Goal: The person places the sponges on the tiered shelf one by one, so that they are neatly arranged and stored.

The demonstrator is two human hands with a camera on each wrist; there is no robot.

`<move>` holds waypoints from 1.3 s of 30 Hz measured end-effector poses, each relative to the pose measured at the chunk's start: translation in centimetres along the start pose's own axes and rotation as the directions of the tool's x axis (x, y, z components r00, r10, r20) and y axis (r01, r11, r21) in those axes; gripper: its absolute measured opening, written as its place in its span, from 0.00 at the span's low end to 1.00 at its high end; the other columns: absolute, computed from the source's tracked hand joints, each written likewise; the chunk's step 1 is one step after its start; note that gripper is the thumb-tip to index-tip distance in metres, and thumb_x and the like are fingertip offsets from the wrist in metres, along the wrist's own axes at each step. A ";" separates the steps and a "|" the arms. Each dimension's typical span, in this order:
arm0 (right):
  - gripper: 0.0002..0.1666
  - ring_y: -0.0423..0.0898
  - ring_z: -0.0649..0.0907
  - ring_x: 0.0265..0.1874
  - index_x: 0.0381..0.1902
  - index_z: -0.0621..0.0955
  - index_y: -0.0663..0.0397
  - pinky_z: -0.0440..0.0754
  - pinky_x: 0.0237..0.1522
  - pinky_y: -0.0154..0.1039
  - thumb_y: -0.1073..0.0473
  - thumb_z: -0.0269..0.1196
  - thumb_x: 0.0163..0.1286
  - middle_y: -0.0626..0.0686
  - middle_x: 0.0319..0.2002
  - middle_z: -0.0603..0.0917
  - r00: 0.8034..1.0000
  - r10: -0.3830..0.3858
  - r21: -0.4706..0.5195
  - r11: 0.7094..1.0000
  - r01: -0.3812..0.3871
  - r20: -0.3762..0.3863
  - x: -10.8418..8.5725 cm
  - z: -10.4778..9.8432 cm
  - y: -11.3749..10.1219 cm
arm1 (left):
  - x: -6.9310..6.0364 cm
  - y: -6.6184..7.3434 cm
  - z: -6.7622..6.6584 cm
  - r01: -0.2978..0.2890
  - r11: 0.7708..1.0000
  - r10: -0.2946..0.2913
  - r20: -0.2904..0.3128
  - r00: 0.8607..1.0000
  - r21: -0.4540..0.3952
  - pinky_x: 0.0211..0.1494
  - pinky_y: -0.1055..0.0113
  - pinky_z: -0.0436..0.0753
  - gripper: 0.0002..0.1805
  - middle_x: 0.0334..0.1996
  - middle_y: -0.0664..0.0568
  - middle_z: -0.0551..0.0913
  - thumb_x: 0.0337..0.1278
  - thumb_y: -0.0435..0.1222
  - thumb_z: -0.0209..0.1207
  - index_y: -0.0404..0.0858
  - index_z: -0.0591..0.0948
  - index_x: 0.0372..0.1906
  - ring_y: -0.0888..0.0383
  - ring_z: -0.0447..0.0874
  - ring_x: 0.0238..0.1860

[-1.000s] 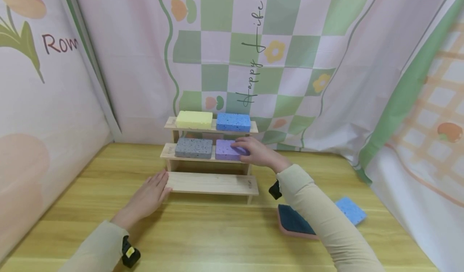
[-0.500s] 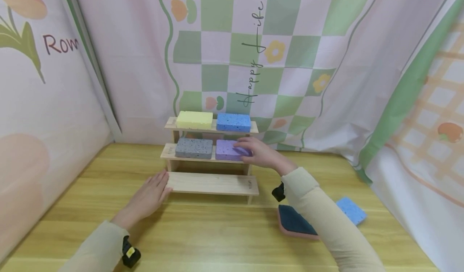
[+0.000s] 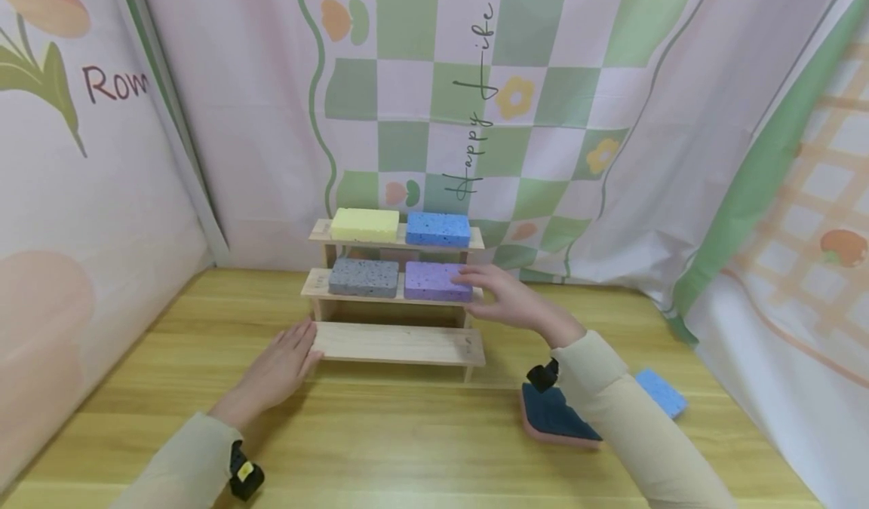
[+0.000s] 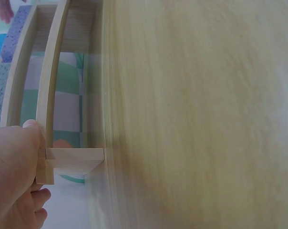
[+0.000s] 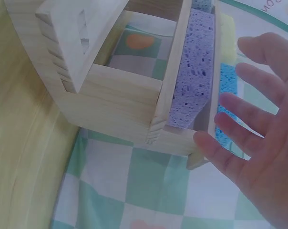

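Observation:
A three-step wooden rack (image 3: 394, 343) stands on the table. My left hand (image 3: 274, 373) grips the left end of its lowest step; in the left wrist view, thumb and curled fingers lie on either side of the board. On the middle step sit a grey sponge (image 3: 363, 278) and a purple sponge (image 3: 428, 281). A yellow sponge (image 3: 364, 225) and a blue sponge (image 3: 437, 229) lie on the top step. At the purple sponge's right end is my right hand (image 3: 509, 302). In the right wrist view its spread fingers (image 5: 244, 109) hold nothing.
On the table at the right lies a dark-topped pad (image 3: 553, 415) with a pink edge, partly behind the right sleeve. Another blue sponge (image 3: 661, 394) lies beyond that forearm. Patterned curtains (image 3: 516, 79) hang behind the rack and at both sides.
My right hand has drawn back to the right off the purple sponge, which stays on the middle step. The left hand has kept its place.

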State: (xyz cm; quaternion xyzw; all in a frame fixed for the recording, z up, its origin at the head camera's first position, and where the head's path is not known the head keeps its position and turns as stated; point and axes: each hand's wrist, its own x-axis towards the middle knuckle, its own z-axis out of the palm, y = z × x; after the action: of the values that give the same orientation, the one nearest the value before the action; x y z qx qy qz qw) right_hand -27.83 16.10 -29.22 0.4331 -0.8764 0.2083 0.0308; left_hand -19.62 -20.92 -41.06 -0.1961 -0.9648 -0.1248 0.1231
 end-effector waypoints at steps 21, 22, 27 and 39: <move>0.32 0.59 0.66 0.60 0.63 0.70 0.56 0.65 0.57 0.58 0.56 0.64 0.62 0.60 0.61 0.69 0.996 0.085 0.015 0.996 -0.085 0.010 -6.6 0.5 0.0 | 0.1 -0.1 0.3 -0.011 1.000 0.011 -0.001 1.000 0.007 0.65 0.46 0.56 0.30 0.64 0.30 0.58 0.70 0.41 0.43 0.20 0.58 0.64 0.37 0.55 0.64; 0.32 0.59 0.66 0.60 0.63 0.70 0.56 0.66 0.57 0.57 0.56 0.64 0.61 0.59 0.61 0.69 0.996 0.086 0.014 0.996 -0.086 0.010 -7.0 0.7 0.1 | 0.1 -0.1 0.3 -0.011 1.000 0.011 -0.001 1.000 0.005 0.65 0.46 0.55 0.30 0.64 0.30 0.58 0.70 0.41 0.43 0.20 0.58 0.64 0.37 0.55 0.64; 0.33 0.59 0.69 0.58 0.62 0.71 0.58 0.69 0.55 0.57 0.57 0.66 0.59 0.59 0.59 0.71 0.997 0.068 -0.019 0.998 -0.068 0.026 -8.6 1.5 0.7 | 0.1 0.0 0.3 -0.004 1.000 0.004 0.001 1.000 -0.002 0.65 0.46 0.55 0.30 0.64 0.30 0.58 0.70 0.41 0.43 0.20 0.58 0.64 0.36 0.55 0.64; 0.32 0.61 0.69 0.57 0.61 0.71 0.57 0.70 0.52 0.60 0.55 0.66 0.60 0.62 0.59 0.71 0.991 0.085 0.077 0.993 -0.093 0.105 -11.2 3.2 1.6 | 0.0 0.3 -0.2 0.004 1.000 -0.004 -0.001 1.000 -0.006 0.65 0.45 0.55 0.29 0.64 0.30 0.58 0.70 0.41 0.44 0.20 0.59 0.64 0.36 0.56 0.64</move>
State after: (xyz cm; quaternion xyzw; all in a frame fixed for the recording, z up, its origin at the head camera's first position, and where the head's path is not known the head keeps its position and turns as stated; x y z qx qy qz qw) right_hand -21.66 24.07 -35.31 0.4044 -0.8861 0.2228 -0.0408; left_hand -19.45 -20.75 -40.81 -0.1944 -0.9648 -0.1279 0.1228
